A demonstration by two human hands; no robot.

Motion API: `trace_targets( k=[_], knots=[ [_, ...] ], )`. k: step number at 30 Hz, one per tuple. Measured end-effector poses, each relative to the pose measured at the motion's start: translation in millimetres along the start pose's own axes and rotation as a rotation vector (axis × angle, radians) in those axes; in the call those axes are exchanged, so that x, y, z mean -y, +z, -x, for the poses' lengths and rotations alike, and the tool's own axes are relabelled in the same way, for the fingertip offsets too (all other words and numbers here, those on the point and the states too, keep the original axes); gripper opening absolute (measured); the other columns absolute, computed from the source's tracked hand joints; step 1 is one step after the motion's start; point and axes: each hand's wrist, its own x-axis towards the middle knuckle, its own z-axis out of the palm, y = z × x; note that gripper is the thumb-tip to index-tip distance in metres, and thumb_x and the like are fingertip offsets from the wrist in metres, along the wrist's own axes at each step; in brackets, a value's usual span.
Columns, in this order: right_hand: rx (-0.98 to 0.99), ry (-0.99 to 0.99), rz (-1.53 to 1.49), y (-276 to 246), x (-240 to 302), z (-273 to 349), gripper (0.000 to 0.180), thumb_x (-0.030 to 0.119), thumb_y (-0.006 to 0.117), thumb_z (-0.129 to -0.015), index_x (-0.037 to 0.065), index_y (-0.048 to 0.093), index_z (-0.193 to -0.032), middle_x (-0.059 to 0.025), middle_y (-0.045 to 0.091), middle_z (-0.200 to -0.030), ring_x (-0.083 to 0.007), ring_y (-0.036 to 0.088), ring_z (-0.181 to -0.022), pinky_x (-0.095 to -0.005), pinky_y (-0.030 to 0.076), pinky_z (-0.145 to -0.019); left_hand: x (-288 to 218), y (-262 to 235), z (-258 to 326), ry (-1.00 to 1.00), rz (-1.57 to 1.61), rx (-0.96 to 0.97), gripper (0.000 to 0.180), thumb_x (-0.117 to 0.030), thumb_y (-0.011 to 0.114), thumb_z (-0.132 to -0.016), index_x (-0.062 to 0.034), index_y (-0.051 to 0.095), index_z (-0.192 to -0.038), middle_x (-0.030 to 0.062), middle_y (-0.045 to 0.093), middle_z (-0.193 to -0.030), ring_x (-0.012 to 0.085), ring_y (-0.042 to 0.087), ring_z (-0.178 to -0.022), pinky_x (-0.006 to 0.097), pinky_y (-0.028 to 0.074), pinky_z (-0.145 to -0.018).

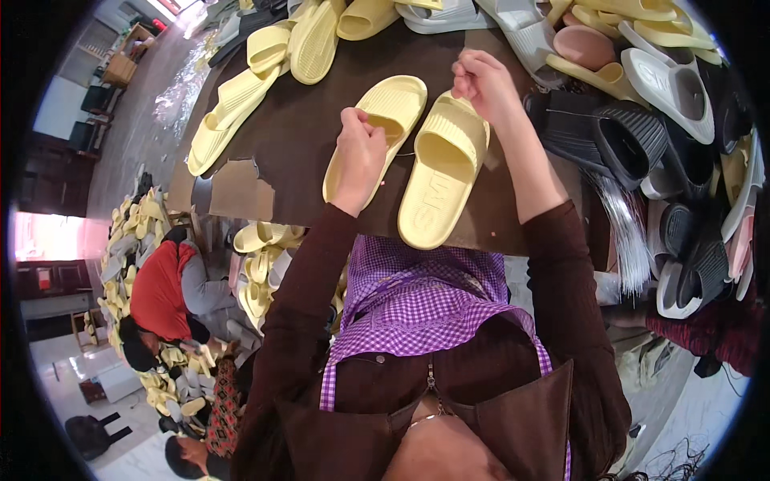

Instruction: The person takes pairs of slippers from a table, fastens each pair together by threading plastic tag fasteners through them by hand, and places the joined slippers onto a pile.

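Two pale yellow slide slippers lie side by side on the brown tabletop, toes pointing away from me. Over the strap opening of the left slipper [395,98] is my left hand [360,156], its fingers curled closed. My right hand [484,84] is raised at the toe end of the right slipper [437,196], fingers pinched together. Whatever either hand grips is too small or hidden to make out. A short, thin pale strand [407,154] shows in the gap between the two slippers.
Yellow slippers [233,100] line the table's far left. Grey, yellow, pink and black slippers [622,132] are heaped at the right. A bundle of clear plastic strands [627,232] hangs over the right edge. Two people, one in a red top [167,289], are among slipper piles at left.
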Motion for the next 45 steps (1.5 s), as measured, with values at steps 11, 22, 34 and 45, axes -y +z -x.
trace_targets(
  k=[11, 22, 34, 45],
  knots=[
    [0.494, -0.202, 1.064, 54.3, -12.7, 24.0, 0.021, 0.016, 0.058, -0.084, 0.010, 0.066, -0.103, -0.0053, 0.061, -0.073, -0.0156, 0.059, -0.067, -0.0293, 0.048, -0.061, 1.2, -4.1, 9.3, 0.012, 0.296, -0.040, 0.022, -0.003, 0.059, -0.085, 0.0019, 0.044, -0.100, 0.0047, 0.057, -0.077, 0.0065, 0.055, -0.068, 0.022, 0.045, -0.059],
    [0.563, -0.532, 1.536, 64.2, -22.6, 37.9, 0.016, 0.013, 0.059, -0.081, 0.010, 0.064, -0.096, -0.0097, 0.065, -0.083, -0.0289, 0.063, -0.078, -0.0370, 0.049, -0.067, 5.8, -7.2, 11.9, 0.020, 0.237, 0.040, 0.013, -0.006, 0.060, -0.082, 0.0041, 0.058, -0.090, 0.0119, 0.063, -0.075, 0.0177, 0.062, -0.066, 0.029, 0.049, -0.061],
    [0.088, -0.331, 1.022, 20.0, -18.3, -17.5, 0.016, 0.016, 0.055, -0.090, 0.006, 0.064, -0.098, -0.0052, 0.064, -0.078, -0.0124, 0.055, -0.070, -0.0284, 0.047, -0.066, 9.1, 3.0, -11.1, 0.054, -0.295, 0.081, 0.024, -0.019, 0.057, -0.077, 0.0025, 0.066, -0.080, 0.0240, 0.062, -0.079, 0.0390, 0.062, -0.077, 0.042, 0.049, -0.070],
    [0.435, -0.308, 1.412, 13.6, -29.4, -40.0, 0.027, 0.010, 0.052, -0.084, 0.009, 0.066, -0.106, -0.0144, 0.067, -0.100, -0.0287, 0.063, -0.096, -0.0359, 0.048, -0.082, 18.0, 24.1, -12.4, 0.042, -0.303, -0.045, 0.024, -0.018, 0.054, -0.077, 0.0022, 0.066, -0.081, 0.0233, 0.063, -0.080, 0.0396, 0.061, -0.078, 0.045, 0.046, -0.075]
  ],
)
